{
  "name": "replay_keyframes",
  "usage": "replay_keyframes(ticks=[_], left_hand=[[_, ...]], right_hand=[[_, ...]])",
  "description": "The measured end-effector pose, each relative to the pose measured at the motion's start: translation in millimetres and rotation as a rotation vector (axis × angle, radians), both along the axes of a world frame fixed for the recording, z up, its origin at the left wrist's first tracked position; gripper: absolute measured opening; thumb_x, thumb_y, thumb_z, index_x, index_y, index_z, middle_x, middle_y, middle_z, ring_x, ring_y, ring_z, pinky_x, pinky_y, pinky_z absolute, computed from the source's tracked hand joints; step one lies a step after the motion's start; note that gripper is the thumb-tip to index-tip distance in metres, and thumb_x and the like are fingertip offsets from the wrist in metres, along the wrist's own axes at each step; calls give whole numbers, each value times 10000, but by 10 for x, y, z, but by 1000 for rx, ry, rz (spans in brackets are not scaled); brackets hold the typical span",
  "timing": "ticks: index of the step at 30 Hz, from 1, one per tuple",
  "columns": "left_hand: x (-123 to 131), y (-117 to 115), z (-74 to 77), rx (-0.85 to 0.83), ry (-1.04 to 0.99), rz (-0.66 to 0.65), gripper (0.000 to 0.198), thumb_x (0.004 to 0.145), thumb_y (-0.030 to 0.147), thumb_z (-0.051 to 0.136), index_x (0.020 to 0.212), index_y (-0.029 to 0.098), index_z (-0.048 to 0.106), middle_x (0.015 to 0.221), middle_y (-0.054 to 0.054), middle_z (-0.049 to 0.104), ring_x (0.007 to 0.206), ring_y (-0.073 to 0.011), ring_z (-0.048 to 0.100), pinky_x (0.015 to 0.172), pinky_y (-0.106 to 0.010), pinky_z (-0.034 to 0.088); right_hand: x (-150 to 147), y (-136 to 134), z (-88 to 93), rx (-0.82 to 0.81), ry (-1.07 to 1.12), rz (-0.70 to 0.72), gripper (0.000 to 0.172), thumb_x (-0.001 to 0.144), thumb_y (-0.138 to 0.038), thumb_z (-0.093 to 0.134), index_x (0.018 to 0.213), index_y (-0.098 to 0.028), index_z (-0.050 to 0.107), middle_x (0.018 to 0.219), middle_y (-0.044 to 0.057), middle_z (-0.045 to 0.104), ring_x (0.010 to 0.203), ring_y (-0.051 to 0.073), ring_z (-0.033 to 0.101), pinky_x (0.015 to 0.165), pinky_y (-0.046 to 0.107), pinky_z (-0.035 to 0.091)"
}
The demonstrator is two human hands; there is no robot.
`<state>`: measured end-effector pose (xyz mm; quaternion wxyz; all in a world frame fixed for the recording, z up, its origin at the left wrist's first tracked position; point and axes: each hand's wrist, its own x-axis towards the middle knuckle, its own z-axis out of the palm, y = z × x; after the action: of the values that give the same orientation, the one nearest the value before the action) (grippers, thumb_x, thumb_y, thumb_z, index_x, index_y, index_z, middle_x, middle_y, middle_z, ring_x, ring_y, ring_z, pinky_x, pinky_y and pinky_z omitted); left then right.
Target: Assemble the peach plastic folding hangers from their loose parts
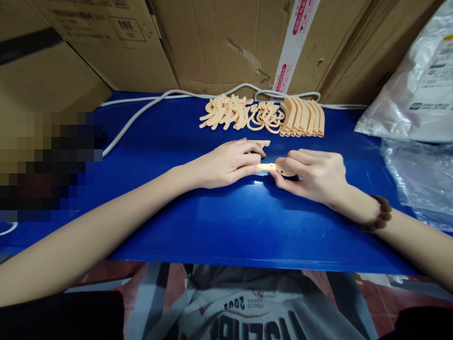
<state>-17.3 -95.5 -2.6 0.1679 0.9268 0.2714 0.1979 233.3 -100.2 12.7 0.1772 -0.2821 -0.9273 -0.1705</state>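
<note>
A pale cream plastic piece (267, 167) bridges the gap between my two hands, just above the blue table. Its left end is pinched by the thumb and fingers of my left hand (228, 164). My right hand (314, 175), a brown bracelet on its wrist, grips a curved cream piece (286, 173) with a small dark hole, which meets the first piece end to end. Whether the two are joined I cannot tell. Just past my left fingers another cream piece (264, 143) lies partly hidden.
Farther back lie wavy cream pieces (226, 111), thin curved hooks (265, 117) and neatly stacked curved strips (302, 117). A white cable (141, 106) runs behind them along cardboard boxes (219, 47). Clear plastic bags (406, 104) lie at the right. The blue table (212, 231) ends before my lap.
</note>
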Motion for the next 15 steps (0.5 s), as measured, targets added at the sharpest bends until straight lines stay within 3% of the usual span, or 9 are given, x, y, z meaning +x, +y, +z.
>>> replay_keyframes(ticks=[6,15], left_hand=[[14,6,-12,12,9,19,349,1066,383,387,1106,184,671,1380,-105,591,1409,-263,456,1194,-470,332],[11,3,-15,23,13,41,357,1067,389,379,1114,187,670,1382,-106,593,1389,-265,474,1182,-470,351]], right_hand=[[1,-8,-20,-38,38,-16,325,979,-411,520,865,-192,733,713,6,692,638,123,624,531,272,333],[-4,32,-27,-331,89,-58,337,969,-397,494,940,-176,747,804,26,718,662,142,644,530,261,319]])
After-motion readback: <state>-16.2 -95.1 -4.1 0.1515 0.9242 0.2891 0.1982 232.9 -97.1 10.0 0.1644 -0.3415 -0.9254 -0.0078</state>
